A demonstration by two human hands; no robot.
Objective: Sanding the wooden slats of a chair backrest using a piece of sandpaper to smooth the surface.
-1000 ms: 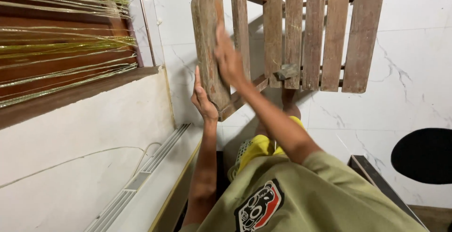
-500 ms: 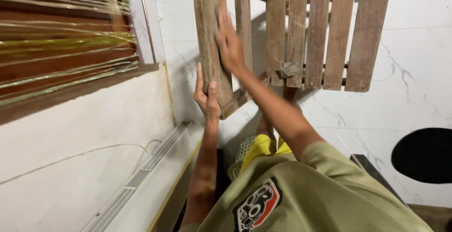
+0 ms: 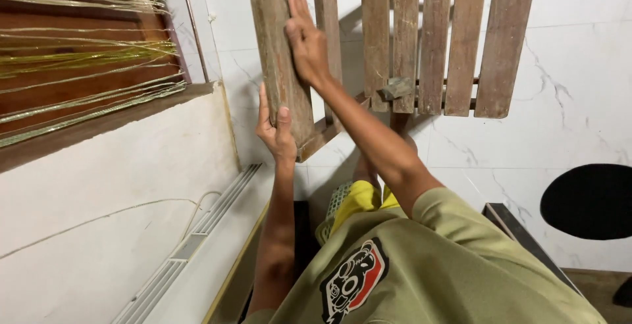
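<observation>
A weathered wooden slatted frame (image 3: 428, 41), like a chair seat, is held up above the white tiled floor. Its broad end board (image 3: 280, 94) faces me. My left hand (image 3: 276, 130) grips that board's lower edge, thumb in front. My right hand (image 3: 306, 41) lies flat on the board's face with its fingers stretched upward. A thin dark strip shows at the fingertips, and I cannot tell whether something is under the palm.
A dark wooden window frame (image 3: 99, 123) with greenish strands across it is on the left, above a white wall. A metal track (image 3: 191, 242) runs along the wall's foot. A black round object (image 3: 589, 200) and a dark bar (image 3: 520, 232) lie at right.
My right hand has slid upward along the board's face. The frame has come a little closer and higher in view. The left hand keeps its grip on the lower edge.
</observation>
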